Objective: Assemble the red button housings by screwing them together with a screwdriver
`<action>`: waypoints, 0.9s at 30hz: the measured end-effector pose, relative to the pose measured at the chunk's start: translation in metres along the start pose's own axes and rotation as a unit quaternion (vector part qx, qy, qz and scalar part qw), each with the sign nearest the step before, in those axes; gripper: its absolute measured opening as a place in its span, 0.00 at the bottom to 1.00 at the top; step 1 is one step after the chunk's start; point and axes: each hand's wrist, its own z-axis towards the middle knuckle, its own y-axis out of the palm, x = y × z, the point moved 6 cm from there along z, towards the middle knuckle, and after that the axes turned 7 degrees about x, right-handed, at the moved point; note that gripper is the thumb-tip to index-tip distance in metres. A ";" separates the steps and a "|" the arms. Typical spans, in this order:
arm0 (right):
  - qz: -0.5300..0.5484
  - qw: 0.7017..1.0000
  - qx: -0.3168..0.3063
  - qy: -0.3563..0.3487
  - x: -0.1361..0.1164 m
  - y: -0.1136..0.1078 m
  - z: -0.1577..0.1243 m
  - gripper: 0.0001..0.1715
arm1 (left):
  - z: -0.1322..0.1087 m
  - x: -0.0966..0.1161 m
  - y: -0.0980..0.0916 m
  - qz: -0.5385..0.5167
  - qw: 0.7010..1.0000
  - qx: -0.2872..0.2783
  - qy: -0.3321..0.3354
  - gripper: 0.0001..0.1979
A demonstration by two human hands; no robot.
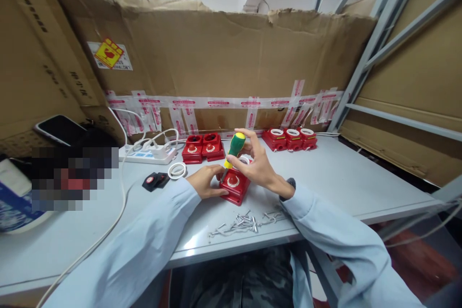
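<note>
A red box (235, 186) with a white ring on top lies on the grey table (342, 178), right in front of me. My left hand (205, 181) rests closed against its left side and steadies it. A screwdriver (232, 149) with a green and yellow handle stands tilted, its tip down at the box's left corner. My right hand (257, 161) curls its fingers around that handle from the right. A pile of loose silver screws (243, 223) lies just in front of the box.
Two red boxes (203, 147) sit behind, three more red boxes (289, 138) to the back right. A white power strip (147, 154) with cables, a white ring (177, 170) and black parts (156, 180) lie left. A phone (59, 129) leans on cardboard. A cardboard wall (216, 57) backs the table.
</note>
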 end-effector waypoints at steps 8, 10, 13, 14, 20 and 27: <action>-0.032 0.999 -0.021 -0.024 -0.009 0.003 -0.001 0.33 | -0.002 -0.002 0.002 0.017 1.000 0.004 -0.012 0.21; -0.064 0.996 -0.033 -0.046 -0.014 0.006 0.000 0.32 | -0.002 -0.002 0.002 0.012 1.000 0.012 -0.004 0.22; -0.133 0.986 -0.064 -0.077 -0.024 0.014 0.004 0.30 | -0.001 0.001 -0.001 -0.011 0.999 0.035 0.031 0.30; -0.158 0.981 -0.078 -0.082 -0.027 0.018 0.006 0.30 | 0.000 0.003 -0.002 -0.021 0.998 0.040 0.039 0.34; -0.319 0.934 -0.145 -0.073 -0.037 0.032 0.018 0.25 | 0.013 0.009 -0.001 -0.087 0.996 0.011 0.020 0.42; -0.538 0.834 -0.121 -0.027 -0.041 0.026 0.036 0.26 | 0.025 0.006 0.005 -0.143 0.990 -0.012 0.007 0.42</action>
